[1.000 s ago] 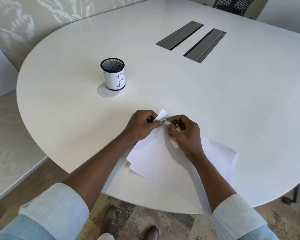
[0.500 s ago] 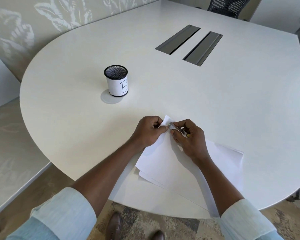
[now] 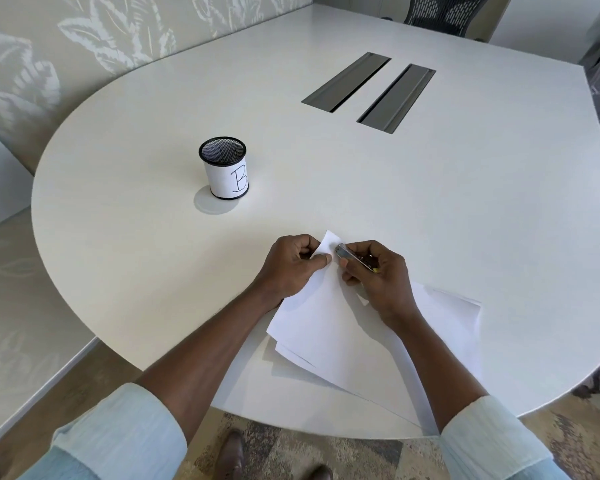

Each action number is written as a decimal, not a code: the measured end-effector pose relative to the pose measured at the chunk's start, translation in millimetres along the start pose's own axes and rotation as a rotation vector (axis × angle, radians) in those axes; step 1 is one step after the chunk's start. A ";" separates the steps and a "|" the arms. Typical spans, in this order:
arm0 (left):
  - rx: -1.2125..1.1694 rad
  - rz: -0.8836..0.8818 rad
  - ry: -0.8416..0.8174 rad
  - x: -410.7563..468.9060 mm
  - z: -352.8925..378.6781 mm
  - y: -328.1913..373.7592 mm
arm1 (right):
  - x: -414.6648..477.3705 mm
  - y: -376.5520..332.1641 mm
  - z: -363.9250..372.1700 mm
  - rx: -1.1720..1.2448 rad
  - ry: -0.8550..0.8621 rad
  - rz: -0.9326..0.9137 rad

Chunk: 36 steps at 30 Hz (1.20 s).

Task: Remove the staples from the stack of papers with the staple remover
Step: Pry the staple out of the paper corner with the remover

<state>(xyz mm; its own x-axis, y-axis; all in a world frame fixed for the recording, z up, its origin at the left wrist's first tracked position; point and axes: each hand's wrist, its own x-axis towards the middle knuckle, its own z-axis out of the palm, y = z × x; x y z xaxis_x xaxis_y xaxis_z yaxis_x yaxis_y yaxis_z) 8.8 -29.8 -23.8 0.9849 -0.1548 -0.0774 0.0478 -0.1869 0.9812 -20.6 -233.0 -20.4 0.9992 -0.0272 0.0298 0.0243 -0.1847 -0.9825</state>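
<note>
Left hand point(image 3: 291, 268) pinches stack of papers point(image 3: 326, 323) corner steady so right hand point(image 3: 378, 275), gripping staple remover point(image 3: 352, 258), can bite there.

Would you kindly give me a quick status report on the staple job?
Left hand pinching stack of papers at top corner. Right hand holding staple remover, tip at that corner. Nothing in the way.

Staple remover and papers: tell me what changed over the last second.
Little has changed. The right hand keeps the staple remover at the lifted corner of the papers, its tip angled slightly closer to the corner; the left hand still pinches that corner. The view shifted a little. The pen cup stays where it was.
</note>
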 end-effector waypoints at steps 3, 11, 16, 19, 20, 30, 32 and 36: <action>0.001 0.004 0.004 0.8 -0.4 -1.9 | -1.7 -1.4 -1.7 0.042 0.010 0.010; 0.011 0.034 -0.006 -1.1 -1.0 -1.5 | -5.7 -3.2 0.9 0.006 -0.005 -0.013; 0.013 0.056 -0.021 -2.5 -2.0 -1.7 | -5.3 -1.6 0.4 0.001 0.008 -0.013; 0.010 0.063 -0.030 -2.5 -2.6 -2.9 | -6.2 -0.1 1.5 -0.011 0.018 -0.013; 0.007 0.063 -0.030 -2.2 -2.6 -3.2 | -6.5 0.3 1.7 -0.018 0.022 -0.017; 0.004 0.052 -0.028 -2.8 -1.6 -4.7 | -3.1 4.9 2.8 -0.069 0.035 -0.028; 0.025 0.056 -0.015 -2.8 -2.0 -2.8 | -3.2 6.7 4.6 -0.078 0.050 -0.011; 0.051 0.067 -0.005 -1.6 -2.1 -1.7 | -3.6 8.0 7.7 -0.111 0.064 -0.022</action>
<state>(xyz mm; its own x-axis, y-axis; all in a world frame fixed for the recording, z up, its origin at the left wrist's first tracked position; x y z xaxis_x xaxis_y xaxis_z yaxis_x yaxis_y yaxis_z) 7.5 -27.2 -25.0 0.9847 -0.1736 -0.0132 -0.0267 -0.2254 0.9739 -23.7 -226.8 -29.8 0.9942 -0.0838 0.0667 0.0394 -0.2930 -0.9553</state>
